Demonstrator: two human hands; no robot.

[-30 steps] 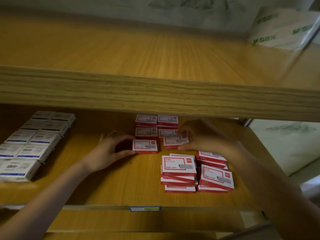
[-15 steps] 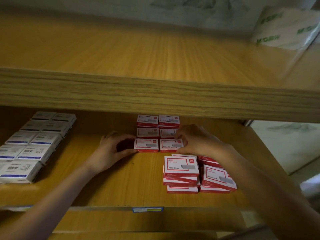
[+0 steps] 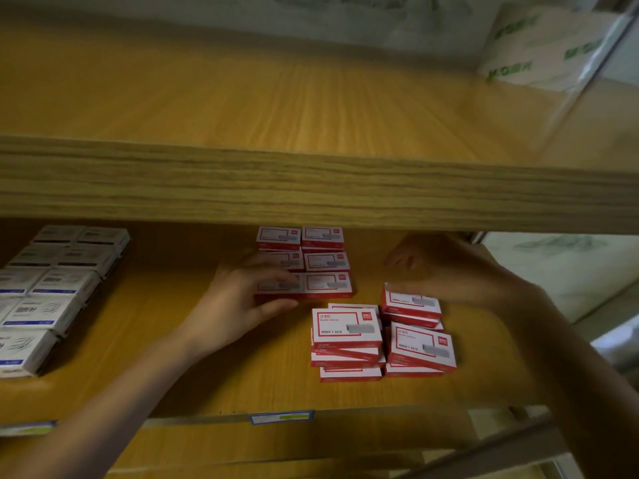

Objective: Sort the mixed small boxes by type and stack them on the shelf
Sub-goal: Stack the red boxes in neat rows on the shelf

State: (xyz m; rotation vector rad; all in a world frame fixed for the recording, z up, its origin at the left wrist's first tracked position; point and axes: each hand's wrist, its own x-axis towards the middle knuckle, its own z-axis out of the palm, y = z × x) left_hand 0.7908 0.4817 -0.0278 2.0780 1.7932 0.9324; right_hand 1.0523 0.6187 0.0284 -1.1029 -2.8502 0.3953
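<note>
Left hand (image 3: 238,302) grips the near-left box (image 3: 287,290) of the tidy red rows (image 3: 325,262), fingers over its top and thumb at its near edge. Right hand (image 3: 432,267) is blurry, but it looks loose and empty, hovering just above the far end of the messy red pile (image 3: 380,337) on the right. White boxes (image 3: 52,292) sit at the left of the same shelf (image 3: 207,385).
</note>
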